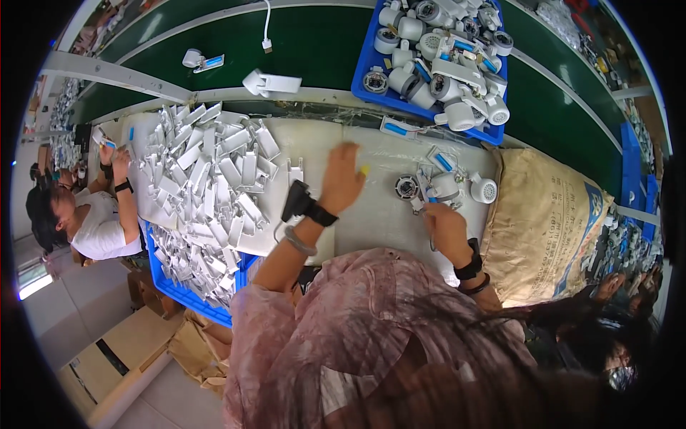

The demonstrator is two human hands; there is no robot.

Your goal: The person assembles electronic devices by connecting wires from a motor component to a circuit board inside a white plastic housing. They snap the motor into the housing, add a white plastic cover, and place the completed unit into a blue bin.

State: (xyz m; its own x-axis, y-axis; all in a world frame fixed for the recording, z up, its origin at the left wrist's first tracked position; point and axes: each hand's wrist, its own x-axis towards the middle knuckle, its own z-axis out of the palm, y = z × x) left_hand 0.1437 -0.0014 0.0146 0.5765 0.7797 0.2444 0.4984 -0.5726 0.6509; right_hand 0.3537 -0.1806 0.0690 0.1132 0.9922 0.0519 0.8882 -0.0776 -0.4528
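Observation:
My left hand [341, 182] is raised over the pale work surface, fingers stretched out and nothing in them; something yellow shows at its thumb. My right hand [447, 230] has its fingers bent together at the near side of a group of white parts; what they grip is hidden. By those fingertips lies a round part with a dark ringed face [407, 187]. Just beyond are a white housing [444, 186], a piece with a blue cylinder [443, 161] and a round white head with a perforated face [484, 189]. One white plastic shell [295, 171] lies left of my left hand.
A heap of white shells [207, 164] covers the left, above a blue bin [187, 294]. A blue crate [359, 79] of white units stands far right, near a brown sack [539, 229]. Loose pieces and a white cable [267, 28] are on the green belt [314, 50]. Another person [103, 222] works at left.

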